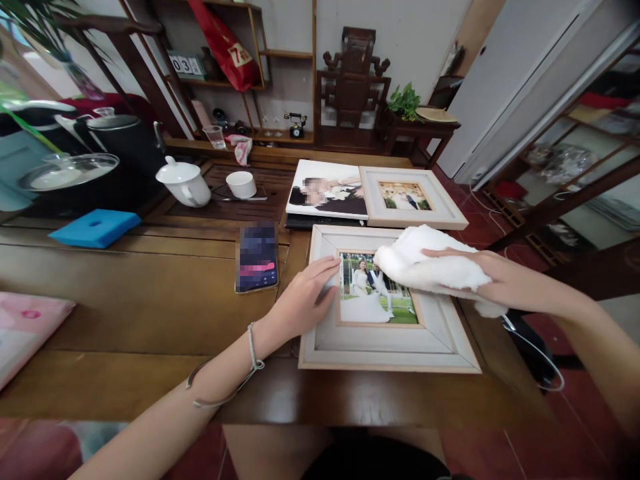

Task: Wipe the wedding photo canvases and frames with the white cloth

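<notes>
A white picture frame (325,343) with a photo of two people outdoors lies flat on the wooden table in front of me. On its left border rests my left hand (307,293), fingers stretched out and together, tips near the photo's edge. My right hand (493,273) grips a bunched white cloth (430,260), which covers the frame's upper right part and the photo's corner. The thumb of that hand lies over the cloth; its other fingers are mostly hidden. Behind it sit a second white frame (443,210) and a photo panel (327,212) on a dark base.
Left of the frame lies a phone (257,260). Farther left are a blue block (95,228), a lidded white cup (185,183), a small white bowl (241,185) and a dark pot (75,193). A pink-white packet (30,327) lies at the left edge. A white cable (555,367) hangs at right.
</notes>
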`<state>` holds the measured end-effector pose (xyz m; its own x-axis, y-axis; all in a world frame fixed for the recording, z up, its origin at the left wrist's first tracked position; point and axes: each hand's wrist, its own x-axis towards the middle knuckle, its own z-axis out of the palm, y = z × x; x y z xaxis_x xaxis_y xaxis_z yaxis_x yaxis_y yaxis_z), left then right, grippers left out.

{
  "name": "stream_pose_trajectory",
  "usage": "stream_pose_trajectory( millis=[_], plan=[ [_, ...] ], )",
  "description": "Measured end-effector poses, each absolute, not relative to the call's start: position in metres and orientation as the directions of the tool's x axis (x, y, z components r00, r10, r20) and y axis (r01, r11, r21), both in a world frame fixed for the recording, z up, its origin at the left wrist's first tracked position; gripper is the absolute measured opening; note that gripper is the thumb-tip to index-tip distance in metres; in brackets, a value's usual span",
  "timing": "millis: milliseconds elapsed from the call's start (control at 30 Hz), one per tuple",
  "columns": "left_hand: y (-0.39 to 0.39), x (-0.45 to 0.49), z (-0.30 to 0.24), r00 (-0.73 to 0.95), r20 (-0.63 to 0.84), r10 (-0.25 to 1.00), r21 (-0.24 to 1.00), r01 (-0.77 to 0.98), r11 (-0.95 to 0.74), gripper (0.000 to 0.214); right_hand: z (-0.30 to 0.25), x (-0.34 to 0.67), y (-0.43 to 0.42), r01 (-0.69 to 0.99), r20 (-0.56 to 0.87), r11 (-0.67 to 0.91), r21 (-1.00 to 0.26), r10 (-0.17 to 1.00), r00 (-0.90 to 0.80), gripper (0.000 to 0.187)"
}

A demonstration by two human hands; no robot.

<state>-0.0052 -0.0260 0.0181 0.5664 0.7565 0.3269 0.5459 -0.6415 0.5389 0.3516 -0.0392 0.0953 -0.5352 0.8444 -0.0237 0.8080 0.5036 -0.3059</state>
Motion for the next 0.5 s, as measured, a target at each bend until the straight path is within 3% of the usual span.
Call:
stream_pose_trajectory(
  millis=[100, 167, 300, 500],
  plan=[
    [-0.026, -0.005, 0.018, 0.563, 0.320, 0.762, 0.542, 0.551, -0.635, 0.041, 0.080, 0.328, -0.041, 0.851, 0.140, 0.436, -0.292, 0.900, -0.413, 0.066],
    [-0.027, -0.005, 0.019, 0.562, 0.315, 0.764, 0.542, 0.555, -0.632, 0.041, 0.068, 0.305, -0.047, 0.865, 0.202, 0.458, -0.206, 0.884, -0.420, 0.074],
    [-0.027, -0.005, 0.020, 0.573, 0.337, 0.747, 0.527, 0.543, -0.654, 0.041, 0.059, 0.268, -0.081, 0.859, 0.147, 0.507, -0.078, 0.858, -0.493, 0.079],
    [-0.025, -0.005, 0.020, 0.598, 0.369, 0.712, 0.502, 0.516, -0.694, 0.040, 0.088, 0.257, -0.148, 0.748, 0.023, 0.640, -0.172, 0.762, -0.647, 0.097]
  ],
)
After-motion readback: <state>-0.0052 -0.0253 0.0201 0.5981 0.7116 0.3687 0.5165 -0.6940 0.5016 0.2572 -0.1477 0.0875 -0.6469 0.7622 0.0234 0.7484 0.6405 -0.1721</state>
